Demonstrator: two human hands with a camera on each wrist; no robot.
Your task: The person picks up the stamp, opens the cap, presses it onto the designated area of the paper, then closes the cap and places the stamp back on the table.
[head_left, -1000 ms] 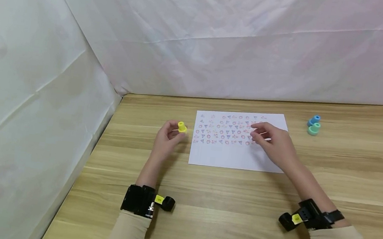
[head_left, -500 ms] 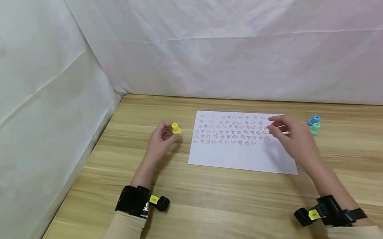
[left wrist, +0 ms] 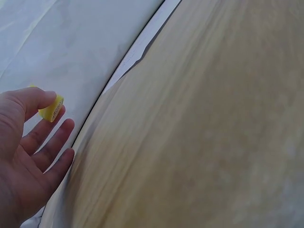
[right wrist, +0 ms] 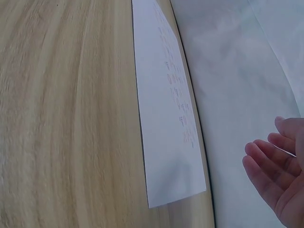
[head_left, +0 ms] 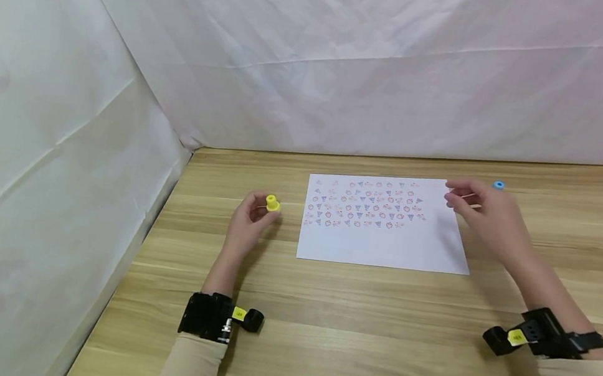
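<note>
I see the wooden table point(head_left: 375, 322) with the white sheet point(head_left: 384, 248) of small printed marks lying flat in the middle, so both hands can work from its two sides. My left hand point(head_left: 247, 222) pinches the yellow stamp point(head_left: 272, 203) in its fingertips, lifted just left of the sheet. My right hand point(head_left: 492, 221), loosely spread and holding nothing, hovers at the sheet's far right corner, near the blue stamp point(head_left: 498, 184).
</note>
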